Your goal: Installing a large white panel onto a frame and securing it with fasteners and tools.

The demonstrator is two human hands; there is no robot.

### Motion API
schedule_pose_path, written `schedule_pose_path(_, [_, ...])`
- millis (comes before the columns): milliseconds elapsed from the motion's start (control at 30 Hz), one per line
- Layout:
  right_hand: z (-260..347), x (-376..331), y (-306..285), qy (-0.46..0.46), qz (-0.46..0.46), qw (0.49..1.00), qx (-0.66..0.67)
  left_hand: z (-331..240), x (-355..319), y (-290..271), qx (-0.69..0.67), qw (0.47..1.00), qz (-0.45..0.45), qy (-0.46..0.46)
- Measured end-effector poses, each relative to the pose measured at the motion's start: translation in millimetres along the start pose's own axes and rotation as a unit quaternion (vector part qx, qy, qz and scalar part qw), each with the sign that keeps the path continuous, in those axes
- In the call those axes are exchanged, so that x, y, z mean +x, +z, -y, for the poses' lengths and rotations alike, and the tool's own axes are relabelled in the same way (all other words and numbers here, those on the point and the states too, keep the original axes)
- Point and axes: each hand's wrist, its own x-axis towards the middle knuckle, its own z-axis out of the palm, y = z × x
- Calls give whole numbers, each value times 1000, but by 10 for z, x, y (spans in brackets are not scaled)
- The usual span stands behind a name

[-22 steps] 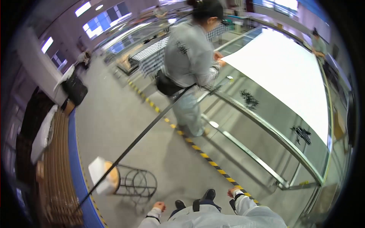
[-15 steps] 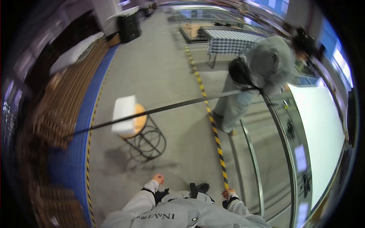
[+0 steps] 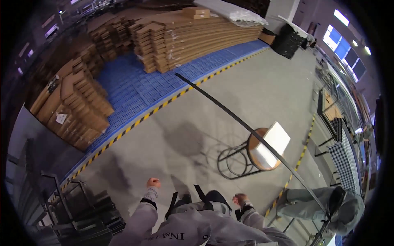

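Note:
My left hand (image 3: pixel 153 183) is held out over the grey floor, its fingers curled into a fist with nothing showing in them. My right hand (image 3: pixel 240 199) hangs near my right hip, fingers also curled in, and nothing can be seen in it. Beyond my hands stands a round wooden-topped stool (image 3: pixel 254 155) with black metal legs. A white rectangular block (image 3: pixel 276 141) rests on its seat. A long thin dark strip (image 3: pixel 230 112) passes across the view over the stool, apart from both my hands; its lower right end reaches a bent-over co-worker (image 3: pixel 347 213).
Stacked flat brown cardboard (image 3: pixel 205 39) and cardboard bundles (image 3: pixel 76 104) occupy a blue slatted platform (image 3: pixel 131 84) on the left. Yellow-black tape (image 3: pixel 164 102) edges it. Dark metal frames (image 3: pixel 78 205) stand at lower left. A checkered-cloth table (image 3: pixel 344 166) is at right.
My view has swung left, so the stool, strip and co-worker now appear farther right and the cardboard stacks have come into fuller view. Both my hands remain curled.

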Motion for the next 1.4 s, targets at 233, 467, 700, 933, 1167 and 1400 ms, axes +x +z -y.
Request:
schedule_pose_path(233, [2646,532,1423,-176,218,910,305,-423,299,-280,-180,967,132,-124])
schedule_pose_path(467, [4303,827,2339,-224,219,778,545,-483,841,-855,-137,963,50,-229])
schedule_pose_path(700, [4654,755,2644,-73,234,703,667,30,1723,-1210,89,969,219,-73])
schedule_pose_path(933, [4965,1029,2760,-188,137,658,717,-709,3716,-1628,478,718,355,361])
schedule_pose_path(1167, [5245,1260,2985,-312,-110,530,781,-4180,6515,-1337,789,500,153,322])
schedule_pose_path(1400, [5546,1463,3269,-188,-220,407,866,-7145,7394,243,73,943,236,222])
